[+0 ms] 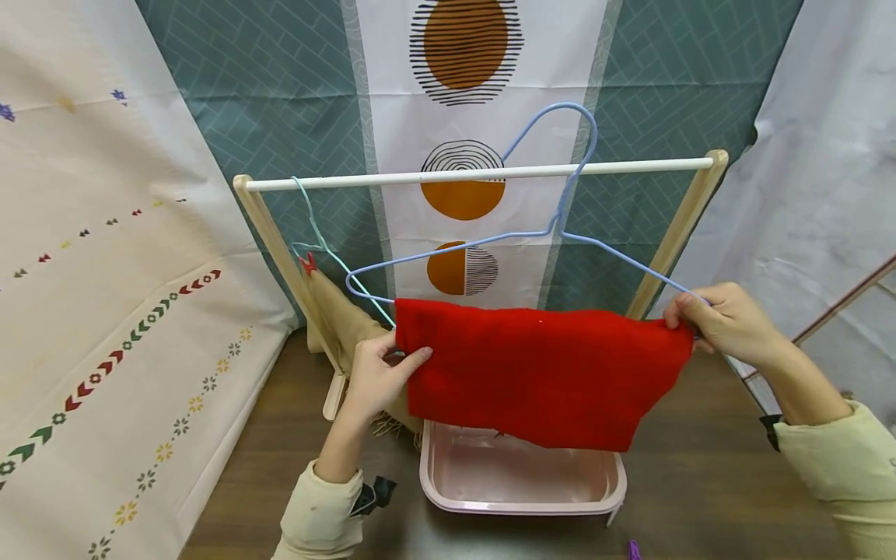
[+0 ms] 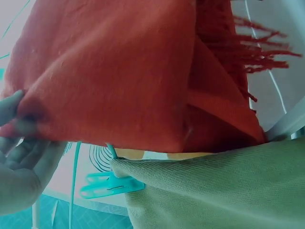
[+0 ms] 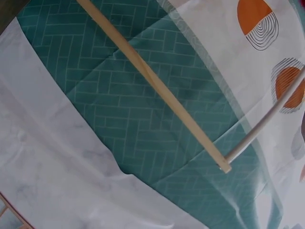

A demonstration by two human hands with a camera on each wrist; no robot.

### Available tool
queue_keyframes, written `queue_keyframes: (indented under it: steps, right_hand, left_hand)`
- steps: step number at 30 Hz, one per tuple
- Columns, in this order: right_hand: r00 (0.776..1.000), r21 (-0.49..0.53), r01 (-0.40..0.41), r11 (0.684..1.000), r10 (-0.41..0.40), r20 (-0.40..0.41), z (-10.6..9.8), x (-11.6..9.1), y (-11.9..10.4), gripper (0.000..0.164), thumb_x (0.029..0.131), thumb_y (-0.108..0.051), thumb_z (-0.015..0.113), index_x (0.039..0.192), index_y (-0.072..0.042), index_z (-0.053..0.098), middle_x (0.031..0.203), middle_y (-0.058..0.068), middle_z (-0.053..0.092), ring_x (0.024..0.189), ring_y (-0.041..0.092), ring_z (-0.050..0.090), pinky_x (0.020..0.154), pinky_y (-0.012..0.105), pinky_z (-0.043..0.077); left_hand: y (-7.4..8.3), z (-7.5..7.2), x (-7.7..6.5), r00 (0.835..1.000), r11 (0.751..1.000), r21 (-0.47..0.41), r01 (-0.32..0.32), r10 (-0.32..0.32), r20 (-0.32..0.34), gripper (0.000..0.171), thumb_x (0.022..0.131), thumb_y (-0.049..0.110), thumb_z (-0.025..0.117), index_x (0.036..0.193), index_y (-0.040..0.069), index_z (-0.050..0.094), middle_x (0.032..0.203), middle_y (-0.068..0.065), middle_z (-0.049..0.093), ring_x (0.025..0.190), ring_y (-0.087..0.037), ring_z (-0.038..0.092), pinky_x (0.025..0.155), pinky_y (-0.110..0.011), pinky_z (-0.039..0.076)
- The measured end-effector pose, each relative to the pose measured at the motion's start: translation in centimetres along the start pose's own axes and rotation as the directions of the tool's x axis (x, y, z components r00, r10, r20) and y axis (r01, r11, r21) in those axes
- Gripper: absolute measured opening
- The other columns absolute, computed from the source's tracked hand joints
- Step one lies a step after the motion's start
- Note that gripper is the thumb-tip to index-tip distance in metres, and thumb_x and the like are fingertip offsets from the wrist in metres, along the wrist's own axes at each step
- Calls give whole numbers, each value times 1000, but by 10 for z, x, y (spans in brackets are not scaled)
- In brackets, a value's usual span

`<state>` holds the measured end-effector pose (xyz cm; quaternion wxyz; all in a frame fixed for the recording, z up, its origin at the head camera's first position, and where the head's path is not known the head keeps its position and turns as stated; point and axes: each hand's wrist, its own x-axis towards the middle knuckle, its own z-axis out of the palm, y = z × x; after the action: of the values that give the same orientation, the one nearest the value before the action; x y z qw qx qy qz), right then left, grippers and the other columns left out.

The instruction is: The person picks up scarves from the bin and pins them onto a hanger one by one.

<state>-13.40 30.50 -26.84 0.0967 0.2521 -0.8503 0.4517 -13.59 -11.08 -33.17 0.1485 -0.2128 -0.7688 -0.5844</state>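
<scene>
A red fringed scarf (image 1: 532, 373) hangs folded over the lower bar of a blue hanger (image 1: 448, 247), whose hook loops over the rack's white rail (image 1: 399, 179). My left hand (image 1: 378, 377) pinches the scarf's left edge between thumb and fingers. At the other end, my right hand (image 1: 731, 323) grips the scarf's upper right corner together with the hanger's right end. The left wrist view shows the scarf's fringe (image 2: 262, 45) and my left thumb on the cloth. In the right wrist view the held cloth does not show.
Left on the rail, a pale green hanger (image 1: 311, 214) carries a beige scarf (image 1: 332, 299) held by a red clip (image 1: 308, 263). Below stands a pink basin (image 1: 525, 507), with a small purple object (image 1: 633, 549) near it. Wooden posts (image 1: 679, 225) support the rail.
</scene>
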Motion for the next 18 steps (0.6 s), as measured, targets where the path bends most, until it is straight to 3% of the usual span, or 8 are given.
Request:
queue_keyframes:
  steps: [5, 9, 14, 18]
  right_hand:
    - [1000, 24, 20, 1000, -20, -12, 3, 0, -2, 35, 95, -1, 41, 64, -12, 56, 50, -1, 44, 36, 11, 34, 34, 28, 25]
    - [1000, 14, 20, 1000, -20, -13, 2, 1, -2, 34, 95, -3, 42, 66, -13, 58, 51, -2, 45, 36, 11, 34, 35, 28, 26]
    - [1000, -7, 25, 1000, -25, -8, 0, 1, 0, 34, 95, 0, 42, 68, -13, 59, 53, -3, 48, 37, 11, 36, 35, 27, 27]
    - [999, -9, 34, 999, -34, -1, -3, 0, 2, 34, 94, 1, 42, 68, -13, 59, 52, -2, 47, 38, 11, 36, 35, 27, 27]
  left_hand:
    - [15, -2, -1, 997, 997, 24, -71, 71, -28, 16, 77, -8, 66, 92, -12, 63, 85, -23, 65, 66, -31, 65, 59, -33, 54]
    - [29, -2, -1, 987, 983, 133, -126, 138, -83, 20, 76, -10, 65, 95, -13, 60, 82, -23, 64, 67, -32, 62, 59, -33, 54]
    - [19, -13, 3, 966, 971, 177, -159, 191, -176, 35, 75, -11, 66, 108, -9, 53, 90, -20, 62, 76, -30, 60, 63, -24, 51]
    - [14, -28, 8, 936, 961, 169, -219, 255, -241, 37, 76, -12, 64, 110, -11, 51, 93, -21, 60, 80, -25, 61, 65, -17, 49]
